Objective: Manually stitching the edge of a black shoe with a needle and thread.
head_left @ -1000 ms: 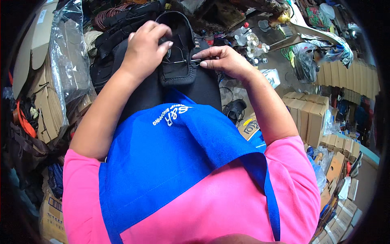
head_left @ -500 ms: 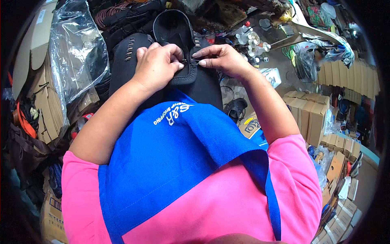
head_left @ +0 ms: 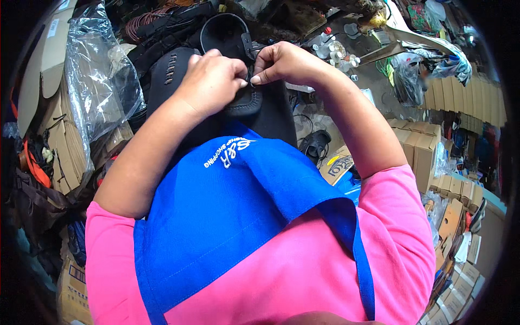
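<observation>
A black shoe (head_left: 242,106) with a stitched edge lies across my lap, its round opening away from me. My left hand (head_left: 214,81) is closed over its left side, thumb and fingertips pressed together at the shoe's middle. Just right of it, my right hand (head_left: 290,62) pinches thumb and forefinger together, its tips almost touching those of the left. Whatever lies in the right pinch is too small to make out. Dark trousers (head_left: 165,95) with a row of light stitches on the left knee show beneath the shoe, above my blue apron (head_left: 216,216).
At the left, a clear plastic sheet (head_left: 97,81) hangs beside cardboard pieces (head_left: 65,141). Several small bottles (head_left: 333,54) stand beyond my right hand. Stacked cardboard boxes (head_left: 417,143) are on the right, with a dark shoe (head_left: 314,145) on the floor closer in.
My right hand has risen slightly, and its fingertips have come in against the left hand's. A thin dark strand or needle showed between the hands before. The shoe has shifted slightly.
</observation>
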Available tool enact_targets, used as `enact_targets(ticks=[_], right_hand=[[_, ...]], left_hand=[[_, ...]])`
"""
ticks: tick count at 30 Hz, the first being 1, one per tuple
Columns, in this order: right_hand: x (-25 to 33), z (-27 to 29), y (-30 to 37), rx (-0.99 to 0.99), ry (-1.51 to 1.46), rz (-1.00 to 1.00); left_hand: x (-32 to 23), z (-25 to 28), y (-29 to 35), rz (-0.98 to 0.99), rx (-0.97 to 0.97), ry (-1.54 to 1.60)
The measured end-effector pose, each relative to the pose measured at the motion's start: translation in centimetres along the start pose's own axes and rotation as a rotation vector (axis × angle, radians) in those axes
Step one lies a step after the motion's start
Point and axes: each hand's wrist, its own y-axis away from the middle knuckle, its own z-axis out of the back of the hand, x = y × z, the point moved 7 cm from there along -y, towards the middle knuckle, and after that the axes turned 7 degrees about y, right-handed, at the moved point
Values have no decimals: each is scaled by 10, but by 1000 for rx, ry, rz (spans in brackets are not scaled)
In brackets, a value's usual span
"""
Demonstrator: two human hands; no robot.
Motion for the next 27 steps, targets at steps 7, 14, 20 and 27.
enact_targets(ticks=[7,14,20,27], right_hand=[[-31,13,10,8,-327,49],[-31,-5,37,-139,-312,-20],[-29,-8,69,-291,-239,5],[-5,25,76,-290,-139,155]], left_hand=[[9,7,23,8,27,29],[14,-6,14,111,63,249],[10,-12,11,3,55,219],[4,-13,14,-55,44,116]])
